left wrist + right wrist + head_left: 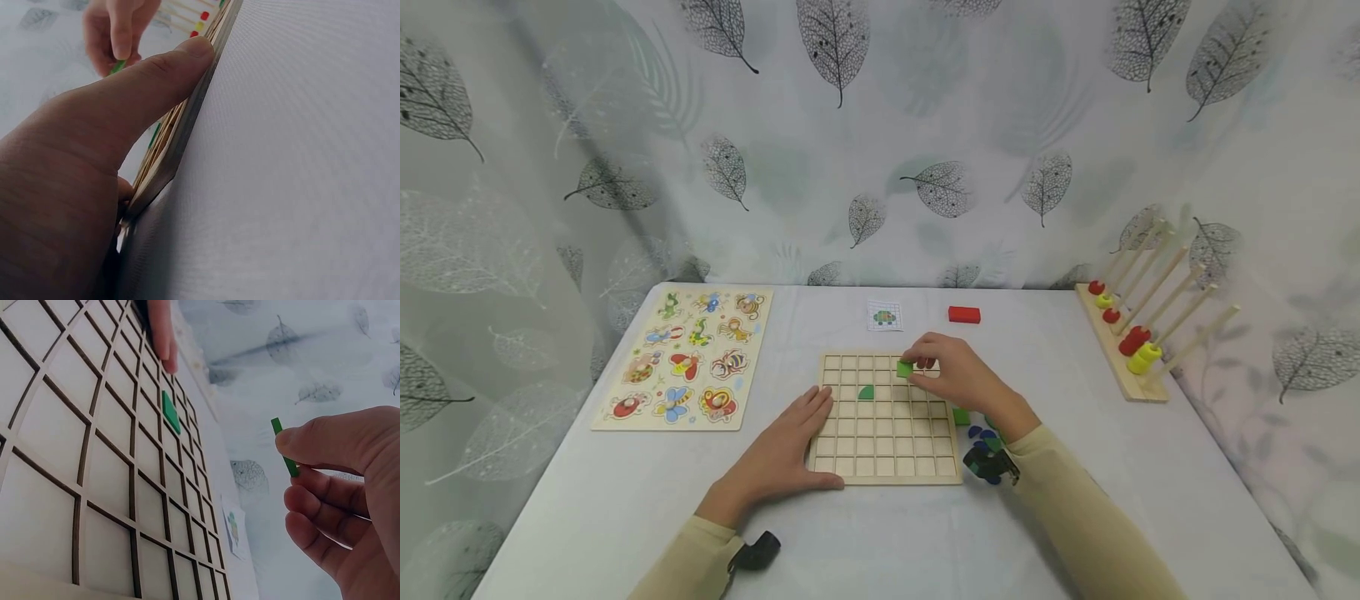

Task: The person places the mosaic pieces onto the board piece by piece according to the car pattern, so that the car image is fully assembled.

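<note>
Above the upper right of the wooden grid board (883, 481), my right hand (955, 375) pinches a green square tile (905, 369) between thumb and fingers. The right wrist view shows this tile (286, 450) edge-on, held clear of the board. A darker green quarter-circle tile (867, 392) lies in one cell of the upper rows. My left hand (782, 450) rests at the board's lower left, its fingers on the left edge. In the left wrist view, its thumb (150, 72) lies along the near edge.
Beside the board's right edge are a green square (961, 417) and several blue and green pieces (976, 432), partly hidden by the right wrist. Behind lie a pattern card (884, 316) and a red block (964, 314). An insect puzzle (685, 362) is left; a peg stand (1123, 350) is right.
</note>
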`<action>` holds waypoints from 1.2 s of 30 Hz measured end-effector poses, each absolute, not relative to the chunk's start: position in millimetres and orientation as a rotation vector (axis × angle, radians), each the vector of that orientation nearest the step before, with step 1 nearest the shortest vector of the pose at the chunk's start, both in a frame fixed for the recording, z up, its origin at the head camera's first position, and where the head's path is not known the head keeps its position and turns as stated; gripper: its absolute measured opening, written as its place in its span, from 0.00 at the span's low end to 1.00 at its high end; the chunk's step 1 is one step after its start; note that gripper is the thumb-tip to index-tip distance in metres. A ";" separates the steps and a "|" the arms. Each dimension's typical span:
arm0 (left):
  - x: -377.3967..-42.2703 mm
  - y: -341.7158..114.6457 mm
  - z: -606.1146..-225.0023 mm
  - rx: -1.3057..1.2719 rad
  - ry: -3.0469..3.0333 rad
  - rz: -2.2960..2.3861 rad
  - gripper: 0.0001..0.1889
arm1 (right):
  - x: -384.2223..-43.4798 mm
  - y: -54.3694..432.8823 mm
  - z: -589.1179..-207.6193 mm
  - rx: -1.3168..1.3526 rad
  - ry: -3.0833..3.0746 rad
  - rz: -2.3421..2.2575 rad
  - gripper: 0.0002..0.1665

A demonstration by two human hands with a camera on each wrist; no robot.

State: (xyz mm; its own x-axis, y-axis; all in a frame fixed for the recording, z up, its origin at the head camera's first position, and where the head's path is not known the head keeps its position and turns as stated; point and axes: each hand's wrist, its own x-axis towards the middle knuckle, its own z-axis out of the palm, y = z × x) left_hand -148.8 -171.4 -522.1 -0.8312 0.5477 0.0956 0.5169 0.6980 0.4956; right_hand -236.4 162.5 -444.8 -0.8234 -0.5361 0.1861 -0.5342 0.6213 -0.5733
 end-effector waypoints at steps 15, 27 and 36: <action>-150.0 -171.3 -522.0 0.886 2.833 0.807 0.70 | -236.9 149.5 -448.8 -0.991 2.822 -0.939 0.15; -150.0 -171.2 -522.4 0.883 2.830 0.822 0.70 | -236.3 141.1 -454.3 -0.967 2.778 -0.906 0.14; -150.2 -170.6 -522.2 0.879 2.829 0.825 0.70 | -238.2 134.7 -464.5 -0.912 2.763 -0.890 0.14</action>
